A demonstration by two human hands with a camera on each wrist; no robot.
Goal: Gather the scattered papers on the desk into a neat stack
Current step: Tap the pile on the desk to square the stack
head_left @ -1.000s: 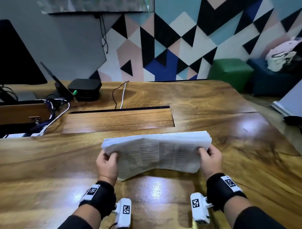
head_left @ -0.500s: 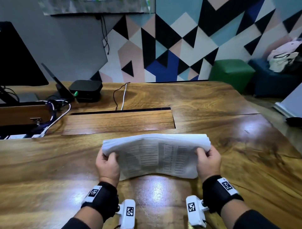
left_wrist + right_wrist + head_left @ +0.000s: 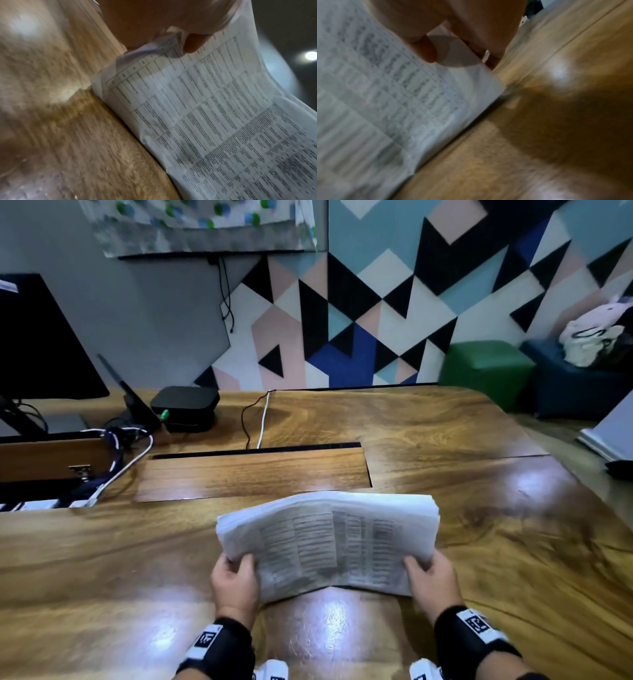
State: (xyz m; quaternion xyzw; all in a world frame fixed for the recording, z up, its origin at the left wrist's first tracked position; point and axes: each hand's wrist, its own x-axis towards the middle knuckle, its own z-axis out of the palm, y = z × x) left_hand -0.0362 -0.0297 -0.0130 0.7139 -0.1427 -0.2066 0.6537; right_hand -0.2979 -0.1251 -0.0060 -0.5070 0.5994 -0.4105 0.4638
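Observation:
A thick stack of printed papers (image 3: 329,539) stands on its lower edge on the wooden desk (image 3: 102,570), tilted toward me and bowed. My left hand (image 3: 236,573) grips its left end, thumb on the printed face. My right hand (image 3: 428,573) grips the right end the same way. In the left wrist view the thumb (image 3: 193,43) presses a creased corner of the papers (image 3: 214,115). The right wrist view is blurred; there my thumb (image 3: 426,51) lies on the papers (image 3: 376,101), whose bottom edge meets the desk (image 3: 556,121).
A closed cable hatch (image 3: 253,474) sits in the desk just behind the stack. At the back left are a black box (image 3: 185,405), tangled cables (image 3: 113,460) and a dark monitor (image 3: 41,344). Green (image 3: 486,371) and blue stools stand beyond the desk's right end.
The stack has tipped more toward me and shifted slightly right, with both hands still holding its ends. The view has moved a little closer.

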